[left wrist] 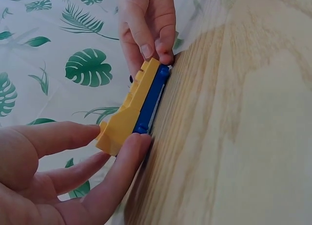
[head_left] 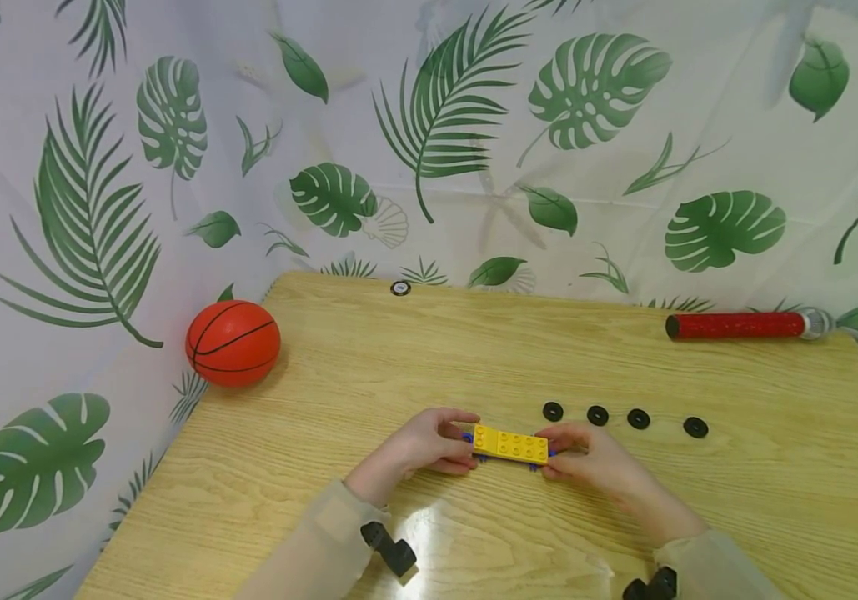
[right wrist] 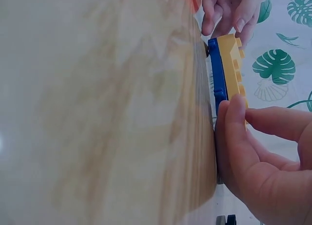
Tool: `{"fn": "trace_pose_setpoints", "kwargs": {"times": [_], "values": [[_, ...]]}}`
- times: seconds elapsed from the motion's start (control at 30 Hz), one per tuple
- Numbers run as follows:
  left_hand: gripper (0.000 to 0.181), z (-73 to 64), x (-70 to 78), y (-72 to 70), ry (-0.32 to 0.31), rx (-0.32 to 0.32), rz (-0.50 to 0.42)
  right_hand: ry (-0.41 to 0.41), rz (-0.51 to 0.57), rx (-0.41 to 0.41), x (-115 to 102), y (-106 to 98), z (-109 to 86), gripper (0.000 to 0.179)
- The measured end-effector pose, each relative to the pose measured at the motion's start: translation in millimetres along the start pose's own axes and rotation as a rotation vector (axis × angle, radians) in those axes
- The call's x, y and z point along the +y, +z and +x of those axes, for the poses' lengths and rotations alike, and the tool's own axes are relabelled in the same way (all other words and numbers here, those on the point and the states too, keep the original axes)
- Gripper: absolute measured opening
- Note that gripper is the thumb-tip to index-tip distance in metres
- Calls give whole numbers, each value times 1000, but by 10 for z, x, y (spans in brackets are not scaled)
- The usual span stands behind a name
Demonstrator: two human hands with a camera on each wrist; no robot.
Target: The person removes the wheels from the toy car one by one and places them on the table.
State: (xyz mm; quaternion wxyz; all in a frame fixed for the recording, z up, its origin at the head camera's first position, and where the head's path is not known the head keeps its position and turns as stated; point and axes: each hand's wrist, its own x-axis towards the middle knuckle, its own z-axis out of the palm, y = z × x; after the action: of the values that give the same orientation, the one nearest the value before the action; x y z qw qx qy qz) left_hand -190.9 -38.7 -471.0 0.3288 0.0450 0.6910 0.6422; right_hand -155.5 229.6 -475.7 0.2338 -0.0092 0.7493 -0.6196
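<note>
A toy block car body, a studded yellow brick (head_left: 522,446) on a blue base (left wrist: 152,98), lies across the front middle of the table. Small blue pegs stick out along its side and ends. My left hand (head_left: 432,442) holds its left end, with the fingertips on the yellow part and the blue edge in the left wrist view. The right end is pinched by my right hand (head_left: 597,458), thumb and fingers bent around it. Behind and to the right of that hand lie several small black rings like tyres, one being the nearest ring (head_left: 553,412).
An orange toy basketball (head_left: 233,343) sits at the table's left edge. Far right lies a red tube (head_left: 740,326) with a silvery end. A black-and-white disc (head_left: 401,287) rests by the back edge of the wooden table (head_left: 368,358). A leaf-patterned cloth (head_left: 474,192) hangs behind.
</note>
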Motion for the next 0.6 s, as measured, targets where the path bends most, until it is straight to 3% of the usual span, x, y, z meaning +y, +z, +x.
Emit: {"fn": "trace_pose_setpoints", "kwargs": {"times": [0.6], "values": [[46, -34, 40, -7, -20, 14, 47, 17, 26, -2, -2, -30, -11, 46]]}}
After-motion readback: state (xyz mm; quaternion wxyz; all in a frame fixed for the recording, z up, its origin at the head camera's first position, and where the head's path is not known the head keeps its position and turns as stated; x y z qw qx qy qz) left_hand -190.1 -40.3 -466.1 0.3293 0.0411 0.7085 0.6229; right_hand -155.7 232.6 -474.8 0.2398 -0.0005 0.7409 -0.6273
